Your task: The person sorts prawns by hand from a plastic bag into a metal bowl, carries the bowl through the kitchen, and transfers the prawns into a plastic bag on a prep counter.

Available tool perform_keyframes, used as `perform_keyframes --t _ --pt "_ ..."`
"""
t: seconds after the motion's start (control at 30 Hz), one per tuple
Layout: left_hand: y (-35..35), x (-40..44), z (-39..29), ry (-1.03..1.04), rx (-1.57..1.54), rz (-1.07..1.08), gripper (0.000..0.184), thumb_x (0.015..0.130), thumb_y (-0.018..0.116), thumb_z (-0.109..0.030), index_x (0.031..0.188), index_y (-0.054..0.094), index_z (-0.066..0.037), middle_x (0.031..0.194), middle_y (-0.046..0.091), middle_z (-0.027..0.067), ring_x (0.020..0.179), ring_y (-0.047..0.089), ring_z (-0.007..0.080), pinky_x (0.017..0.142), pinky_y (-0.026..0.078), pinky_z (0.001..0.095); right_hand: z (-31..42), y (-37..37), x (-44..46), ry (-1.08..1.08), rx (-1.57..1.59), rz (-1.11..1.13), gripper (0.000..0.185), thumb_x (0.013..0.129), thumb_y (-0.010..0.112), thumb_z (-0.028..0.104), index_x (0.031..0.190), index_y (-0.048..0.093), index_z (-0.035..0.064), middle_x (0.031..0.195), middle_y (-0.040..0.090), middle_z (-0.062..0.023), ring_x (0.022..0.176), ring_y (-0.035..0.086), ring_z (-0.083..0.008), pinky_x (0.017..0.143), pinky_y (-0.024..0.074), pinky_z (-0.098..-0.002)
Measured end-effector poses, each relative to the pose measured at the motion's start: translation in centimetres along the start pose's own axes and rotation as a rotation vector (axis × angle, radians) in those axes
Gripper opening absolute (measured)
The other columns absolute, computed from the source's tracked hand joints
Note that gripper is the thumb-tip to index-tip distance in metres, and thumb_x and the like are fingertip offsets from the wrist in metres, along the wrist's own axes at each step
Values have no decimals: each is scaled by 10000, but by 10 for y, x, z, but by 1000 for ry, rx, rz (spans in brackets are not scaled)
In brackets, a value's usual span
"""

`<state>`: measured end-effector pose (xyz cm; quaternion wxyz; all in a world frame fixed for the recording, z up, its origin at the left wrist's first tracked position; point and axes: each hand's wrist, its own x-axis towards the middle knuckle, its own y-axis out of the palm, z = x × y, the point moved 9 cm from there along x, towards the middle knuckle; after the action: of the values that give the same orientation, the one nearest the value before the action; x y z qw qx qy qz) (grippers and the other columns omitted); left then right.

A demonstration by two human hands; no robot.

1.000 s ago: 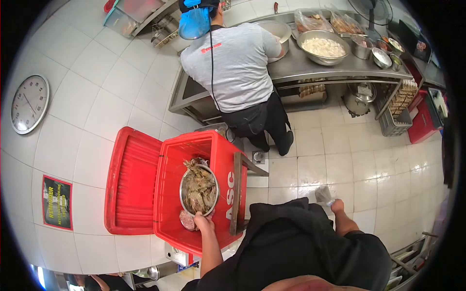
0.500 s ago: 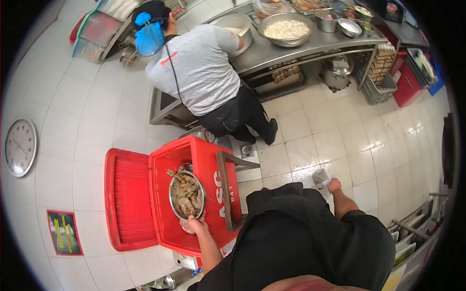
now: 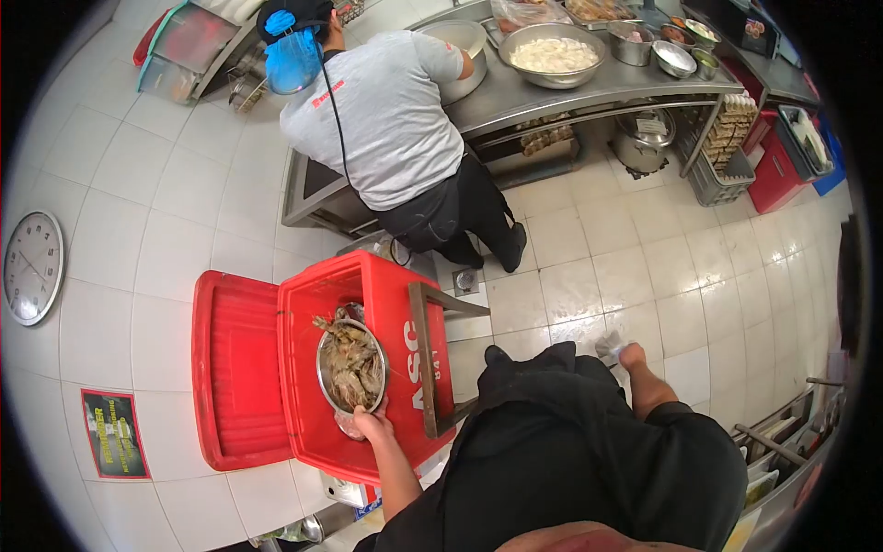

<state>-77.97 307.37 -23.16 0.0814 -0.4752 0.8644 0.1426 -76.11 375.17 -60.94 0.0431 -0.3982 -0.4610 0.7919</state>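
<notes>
My left hand (image 3: 372,425) is closed on the near rim of a round metal bowl (image 3: 383,377). The bowl holds a heap of brownish-grey prawns (image 3: 353,370) and sits over the mouth of an open red cooler box (image 3: 317,285). Some clear plastic and a shiny item show beside the bowl, partly hidden. The red lid (image 3: 237,368) hangs back on the left against the wall. Off to the right, above the floor, my right hand (image 3: 632,356) is closed on a crumpled, see-through plastic bag (image 3: 608,346).
A co-worker (image 3: 386,129) in a grey shirt leans over a large pot (image 3: 469,46) at the steel table (image 3: 497,106). A wide bowl of white food (image 3: 555,57) stands there. A metal stand (image 3: 419,354) is right of the cooler. Below the table is a lidded pot (image 3: 642,143).
The view has shifted slightly, so the wall clock and cooler sit a little further left. Both hands keep their holds, and the co-worker stays bent at the pot.
</notes>
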Motion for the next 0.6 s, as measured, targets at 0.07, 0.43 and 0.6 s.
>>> perform_keyframes --t 0.07,0.43,0.6 --pt "-1 -2 -1 4 3 0 554 773 351 -106 1310 359 32 1170 546 202 902 623 354 686 581 449 8 20 15 -112 -109 37 281 772 526 221 826 687 -2 927 659 -216 897 638 -358 809 506 -420" --pt "-20 26 21 -45 18 40 547 793 335 -133 1311 350 42 1155 550 208 891 622 353 700 577 442 22 7 6 -53 3 43 292 757 559 205 896 673 -25 982 639 -253 955 623 -372 833 500 -422" --pt "-15 19 17 -19 17 37 539 797 337 -132 1308 356 41 1182 538 199 952 603 348 727 574 451 29 11 5 -128 -29 33 287 748 568 206 879 676 -25 959 643 -250 930 630 -371 819 504 -421"
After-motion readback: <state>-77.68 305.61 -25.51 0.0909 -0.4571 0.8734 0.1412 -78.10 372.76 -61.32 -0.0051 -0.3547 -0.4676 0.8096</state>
